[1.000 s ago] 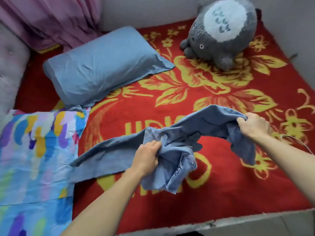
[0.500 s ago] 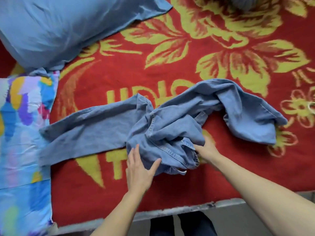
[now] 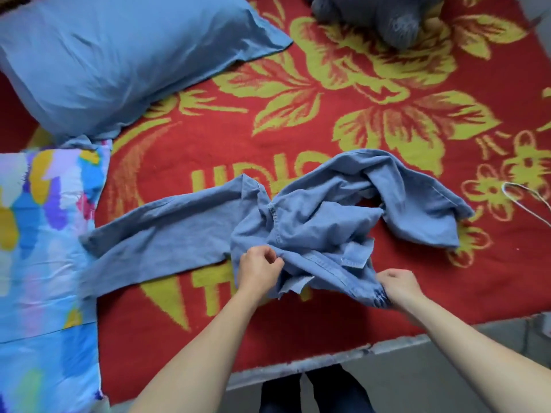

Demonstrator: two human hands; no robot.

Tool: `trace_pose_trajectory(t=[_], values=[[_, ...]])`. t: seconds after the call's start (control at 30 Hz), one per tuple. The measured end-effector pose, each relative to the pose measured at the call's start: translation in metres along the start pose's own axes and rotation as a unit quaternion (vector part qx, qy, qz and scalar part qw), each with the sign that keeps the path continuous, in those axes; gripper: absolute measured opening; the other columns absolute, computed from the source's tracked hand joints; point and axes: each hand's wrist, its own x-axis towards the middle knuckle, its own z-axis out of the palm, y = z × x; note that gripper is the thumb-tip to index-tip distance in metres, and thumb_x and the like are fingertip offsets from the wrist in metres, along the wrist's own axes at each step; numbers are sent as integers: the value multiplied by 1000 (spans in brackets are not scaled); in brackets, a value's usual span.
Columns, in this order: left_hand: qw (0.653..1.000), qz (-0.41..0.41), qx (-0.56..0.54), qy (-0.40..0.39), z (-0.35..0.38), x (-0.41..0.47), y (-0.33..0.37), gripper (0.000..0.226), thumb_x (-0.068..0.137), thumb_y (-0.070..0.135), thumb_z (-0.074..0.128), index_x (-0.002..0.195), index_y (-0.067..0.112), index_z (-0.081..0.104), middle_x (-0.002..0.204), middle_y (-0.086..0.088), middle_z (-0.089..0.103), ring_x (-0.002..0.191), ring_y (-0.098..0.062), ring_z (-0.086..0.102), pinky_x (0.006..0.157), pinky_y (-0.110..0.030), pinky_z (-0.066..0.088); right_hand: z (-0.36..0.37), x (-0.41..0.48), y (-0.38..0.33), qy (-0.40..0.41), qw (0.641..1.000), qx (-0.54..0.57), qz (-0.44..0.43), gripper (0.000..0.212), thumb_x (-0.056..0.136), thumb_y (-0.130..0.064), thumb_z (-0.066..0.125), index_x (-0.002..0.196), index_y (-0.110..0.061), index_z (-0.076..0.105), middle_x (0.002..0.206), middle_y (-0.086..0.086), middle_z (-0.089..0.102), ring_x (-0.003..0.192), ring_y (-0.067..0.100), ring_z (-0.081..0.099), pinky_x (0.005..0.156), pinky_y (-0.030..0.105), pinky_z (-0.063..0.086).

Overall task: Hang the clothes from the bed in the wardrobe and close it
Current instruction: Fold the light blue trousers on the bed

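A crumpled blue denim shirt [image 3: 301, 225] lies on the red and yellow flowered blanket [image 3: 298, 129] that covers the bed. One sleeve stretches flat to the left; the other is bunched at the right. My left hand [image 3: 258, 269] pinches the cloth at the near edge of the bundle. My right hand [image 3: 396, 286] grips a gathered fold of the same shirt at its near right corner. The wardrobe is out of view.
A blue pillow [image 3: 119, 52] lies at the back left. A multicoloured quilt [image 3: 41, 248] covers the left side. A grey plush toy [image 3: 384, 16] sits at the back. A thin white wire [image 3: 524, 195] lies at the right. The bed's near edge [image 3: 387, 348] runs below my arms.
Both hands have closed on the shirt's near edge: the left was open beside it, the right has slid right along it. The camera has pulled back a little.
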Motion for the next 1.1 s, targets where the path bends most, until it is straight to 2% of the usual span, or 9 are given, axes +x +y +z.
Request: trace_pose_trajectory(t=[0.17, 0.3, 0.5, 0.63, 0.73, 0.83, 0.9, 1.0, 1.1], values=[[984, -52, 146, -88, -5, -21, -32, 7, 71, 21, 62, 64, 21, 59, 76, 0, 65, 85, -25, 64, 66, -32, 49, 13, -26, 34, -115, 985, -128, -1, 21, 78, -15, 70, 99, -12, 70, 80, 3, 66, 75, 23, 64, 64, 27, 49], [977, 85, 193, 32, 11, -24, -14, 24, 79, 26, 67, 101, 17, 64, 103, -7, 59, 102, -30, 56, 82, -41, 47, -31, 19, 2, 32, 983, -162, -79, 40, 81, -24, 71, 119, -16, 63, 117, 9, 67, 112, 29, 60, 92, 33, 45], [905, 319, 274, 65, 109, -25, 66, 45, 65, 49, 73, 94, 17, 62, 100, -6, 57, 93, -28, 54, 73, -41, 46, -107, 133, -16, 214, 974, 59, 39, 90, 65, -37, 83, 137, -5, 38, 137, 18, 51, 124, 35, 52, 96, 44, 47], [849, 288, 439, -61, 191, -37, 63, 87, 46, 50, 79, 123, 19, 53, 125, -17, 52, 117, -39, 45, 87, -52, 43, -101, 178, -10, 78, 970, 201, 112, 61, 71, -16, 81, 120, -3, 47, 108, 14, 61, 69, 24, 63, 42, 27, 48], [835, 240, 494, -35, 214, -27, 53, 74, 59, 22, 73, 130, 18, 53, 123, -15, 55, 108, -37, 50, 81, -48, 42, -125, 212, -32, 83, 976, 201, 29, 25, 73, -12, 71, 93, -3, 60, 70, 13, 62, 42, 21, 53, 39, 24, 45], [840, 264, 474, 9, 219, -8, 63, 37, 69, 19, 56, 104, 17, 68, 88, -6, 65, 76, -28, 60, 59, -39, 47, -198, 245, -95, 98, 938, 327, -58, 19, 80, -2, 63, 73, -15, 53, 65, 5, 57, 46, 15, 54, 37, 21, 40], [859, 261, 440, 9, 220, 4, 81, 27, 57, 16, 73, 83, 18, 70, 67, -1, 64, 57, -24, 60, 48, -31, 47, -251, 266, -141, 113, 902, 401, -112, 24, 83, 3, 58, 72, -18, 50, 67, 0, 56, 43, 6, 53, 39, 21, 42], [891, 256, 374, -16, 228, 7, 126, 22, 44, 18, 74, 57, 21, 56, 49, 2, 56, 45, -22, 56, 40, -27, 39, -284, 283, -181, 13, 901, 408, -149, 18, 90, -5, 56, 90, -22, 52, 83, -4, 63, 65, 10, 61, 53, 24, 54], [943, 243, 226, 11, 231, 4, 169, 11, 64, 21, 53, 68, 21, 63, 61, 1, 63, 60, -22, 59, 52, -33, 45, -262, 285, -164, -70, 929, 339, -130, 40, 93, -6, 57, 127, -24, 43, 98, 2, 62, 75, 13, 57, 52, 25, 52]])
